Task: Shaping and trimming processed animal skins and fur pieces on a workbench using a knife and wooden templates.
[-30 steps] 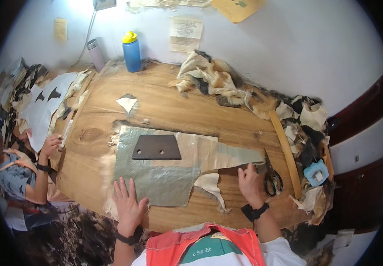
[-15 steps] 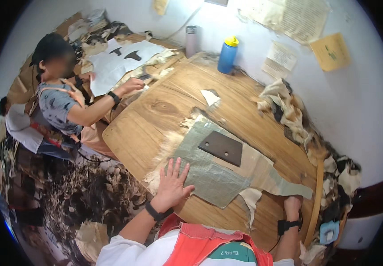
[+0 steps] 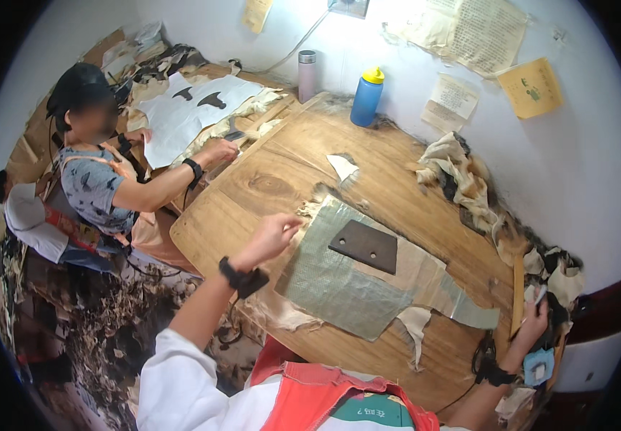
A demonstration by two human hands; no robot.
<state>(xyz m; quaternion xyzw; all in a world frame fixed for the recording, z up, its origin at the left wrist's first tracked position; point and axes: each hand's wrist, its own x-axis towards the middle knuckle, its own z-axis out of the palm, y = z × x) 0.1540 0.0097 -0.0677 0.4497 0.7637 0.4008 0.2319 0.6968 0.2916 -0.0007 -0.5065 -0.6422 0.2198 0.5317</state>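
Note:
A grey-green pattern sheet (image 3: 325, 302) lies over a pale fur hide (image 3: 285, 314) on the wooden board. A dark flat metal plate (image 3: 364, 246) with two holes rests on the sheet. My left hand (image 3: 271, 241) is raised by the sheet's far left edge with its fingers curled together. What they hold, if anything, cannot be made out. At the right edge of the board, my right hand (image 3: 533, 322) is closed around a small slim pale thing (image 3: 539, 294), next to a wooden strip (image 3: 518, 291).
Hide scraps (image 3: 461, 179) line the wall side. A blue bottle (image 3: 366, 100) with a yellow lid and a pinkish flask (image 3: 307, 77) stand at the back. At left a co-worker (image 3: 95, 176) handles a white sheet (image 3: 181, 118). Dark fur scraps (image 3: 131, 323) cover the floor.
My left hand has lifted off the sheet, and its spread fingers have curled. My right hand has moved right from beneath the sheet's narrow end and now holds a pale thing.

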